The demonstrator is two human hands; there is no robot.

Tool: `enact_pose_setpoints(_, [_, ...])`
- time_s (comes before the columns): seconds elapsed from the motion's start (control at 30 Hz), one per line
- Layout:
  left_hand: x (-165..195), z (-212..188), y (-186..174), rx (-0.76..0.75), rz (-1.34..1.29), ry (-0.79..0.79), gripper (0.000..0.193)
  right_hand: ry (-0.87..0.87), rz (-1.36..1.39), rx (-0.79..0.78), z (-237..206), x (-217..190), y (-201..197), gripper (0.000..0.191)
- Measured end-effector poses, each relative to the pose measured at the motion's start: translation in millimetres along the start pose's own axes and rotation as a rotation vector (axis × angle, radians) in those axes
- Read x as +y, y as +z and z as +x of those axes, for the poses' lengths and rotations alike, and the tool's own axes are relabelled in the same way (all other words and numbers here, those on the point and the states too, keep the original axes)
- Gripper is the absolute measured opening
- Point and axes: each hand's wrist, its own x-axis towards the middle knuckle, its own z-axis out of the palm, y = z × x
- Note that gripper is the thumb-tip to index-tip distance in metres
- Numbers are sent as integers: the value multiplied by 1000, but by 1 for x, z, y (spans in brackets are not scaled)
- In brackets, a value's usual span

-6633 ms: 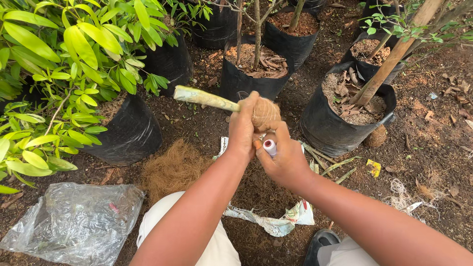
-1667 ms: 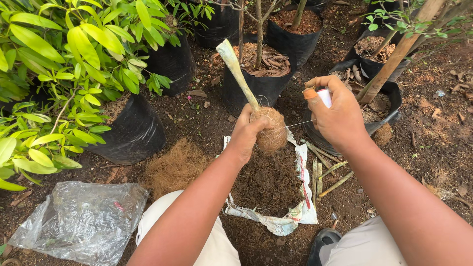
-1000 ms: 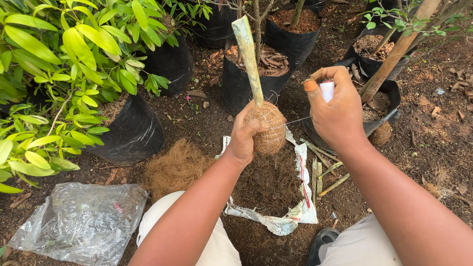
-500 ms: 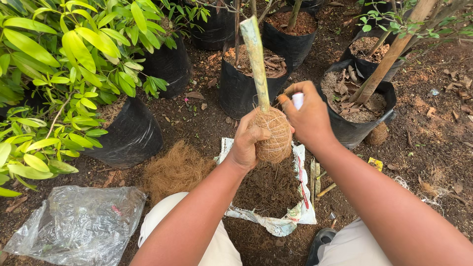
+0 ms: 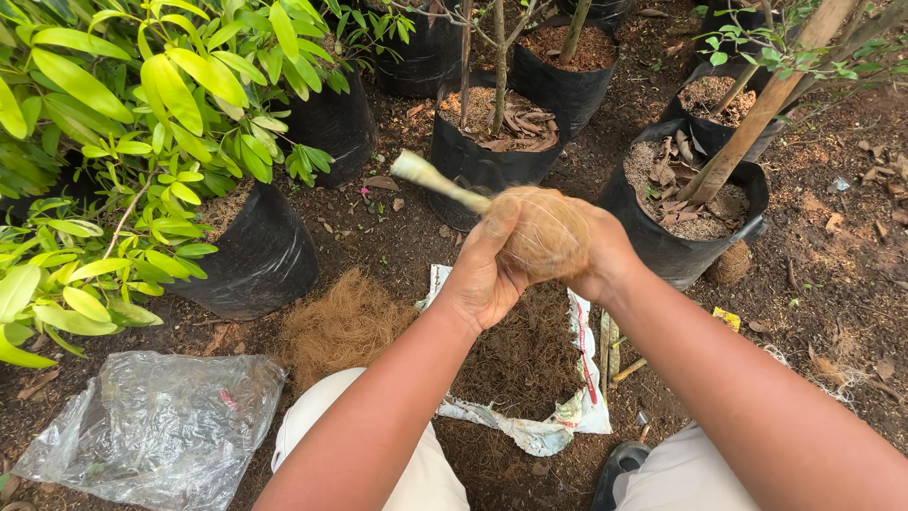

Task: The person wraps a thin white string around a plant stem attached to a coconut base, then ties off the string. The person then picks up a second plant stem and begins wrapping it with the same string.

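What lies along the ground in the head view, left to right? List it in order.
Clear plastic bag → loose heap of brown coconut fibre → left hand → fibre-wrapped root ball → right hand → black grow bag with the slanting wooden stake.

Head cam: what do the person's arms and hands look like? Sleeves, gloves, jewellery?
Both forearms are bare up to the frame edge, with no sleeves in view. The left hand and right hand wear no gloves, and no rings, watch or wristband show. The only clothing visible is light, off-white trousers over the knees.
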Motion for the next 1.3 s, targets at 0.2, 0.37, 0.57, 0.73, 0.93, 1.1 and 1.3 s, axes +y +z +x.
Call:
enact_pose_setpoints(0.2, [-1,5,0,200,-72,86,57,-30,105,42,-3,0,15,28])
enact_pose_setpoints(0.37, [5,10,-4,404,11,139,67,-93,101,-32,-8,2,19,33])
enact_pose_setpoints(0.57, [7,14,-8,591,-81,136,74,-73,106,-142,-7,7,24,36])
enact_pose_setpoints(0.73, [6,14,-10,500,-130,152,78,-124,131,-103,-3,12,28,38])
enact_pose_setpoints(0.93, [8,15,-11,535,-122,153,78,-131,241,-170,3,10,25,43])
enact_pose_setpoints(1.1, [9,14,-13,505,-172,116,82,-111,272,-219,3,5,26,47])
enact_pose_setpoints(1.3, [19,19,-24,657,-174,145,86,-43,80,38,2,7,25,45])
